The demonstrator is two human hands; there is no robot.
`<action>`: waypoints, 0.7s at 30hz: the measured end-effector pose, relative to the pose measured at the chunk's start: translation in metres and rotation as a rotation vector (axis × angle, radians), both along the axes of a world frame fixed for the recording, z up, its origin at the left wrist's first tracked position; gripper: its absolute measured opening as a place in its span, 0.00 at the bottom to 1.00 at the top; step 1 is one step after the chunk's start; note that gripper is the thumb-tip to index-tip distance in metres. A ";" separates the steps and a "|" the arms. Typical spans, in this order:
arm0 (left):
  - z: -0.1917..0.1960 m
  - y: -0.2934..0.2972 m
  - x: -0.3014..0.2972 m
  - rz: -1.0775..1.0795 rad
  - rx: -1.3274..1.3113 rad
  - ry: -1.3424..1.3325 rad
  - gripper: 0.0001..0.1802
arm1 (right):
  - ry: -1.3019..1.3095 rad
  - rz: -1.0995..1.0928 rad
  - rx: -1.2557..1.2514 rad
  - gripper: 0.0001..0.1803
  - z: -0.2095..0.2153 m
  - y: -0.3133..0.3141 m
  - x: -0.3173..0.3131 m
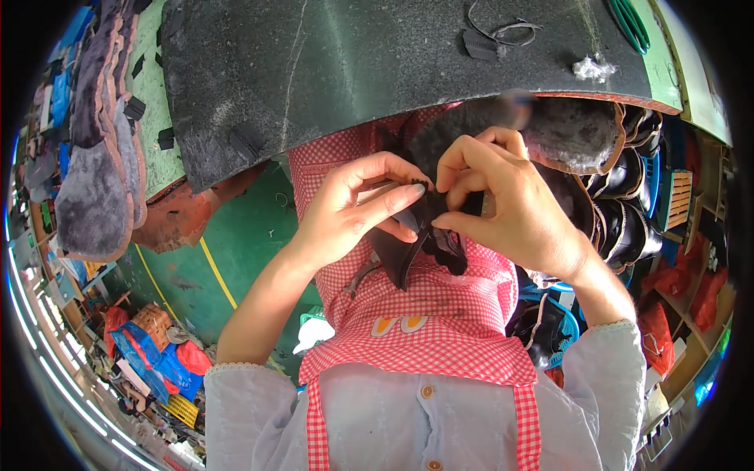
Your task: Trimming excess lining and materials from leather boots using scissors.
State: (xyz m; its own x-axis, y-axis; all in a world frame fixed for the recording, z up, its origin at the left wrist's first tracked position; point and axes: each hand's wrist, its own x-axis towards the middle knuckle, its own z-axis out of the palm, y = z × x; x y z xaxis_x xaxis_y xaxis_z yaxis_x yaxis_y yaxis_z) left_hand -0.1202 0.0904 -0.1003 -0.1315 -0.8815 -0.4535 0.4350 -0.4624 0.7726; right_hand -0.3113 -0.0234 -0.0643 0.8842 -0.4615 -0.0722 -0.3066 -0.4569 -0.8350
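Both of my hands work on a small dark shoe piece (428, 235) held over my red checked apron (440, 322). My left hand (357, 208) pinches its left edge between thumb and forefinger. My right hand (503, 200) grips its top right part with curled fingers. A grey furry lining (565, 129) lies just behind my right hand, under the table edge. The lower part of the dark piece hangs free between my hands.
A dark felt-covered worktable (377, 63) fills the upper view, with black scraps, a cord and a fluff tuft on it. Furry insoles (98, 157) are stacked at the left. Dark boots (628, 204) are piled at the right. The green floor (236, 243) holds baskets and bags below left.
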 end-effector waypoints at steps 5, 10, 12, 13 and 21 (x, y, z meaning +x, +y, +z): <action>0.002 -0.001 0.000 -0.014 -0.004 -0.040 0.08 | -0.033 -0.099 -0.033 0.19 -0.003 0.003 0.000; -0.005 0.003 -0.002 0.056 0.046 -0.020 0.07 | -0.115 -0.224 -0.062 0.20 -0.022 0.020 -0.005; -0.006 0.002 -0.005 0.089 0.076 0.010 0.07 | -0.140 -0.280 -0.034 0.21 -0.022 0.021 -0.007; -0.006 0.003 -0.006 0.108 0.088 0.031 0.07 | -0.099 -0.224 -0.090 0.20 -0.018 0.019 -0.007; -0.005 0.003 -0.010 0.090 0.071 -0.004 0.07 | -0.093 -0.239 0.009 0.19 -0.023 0.014 -0.007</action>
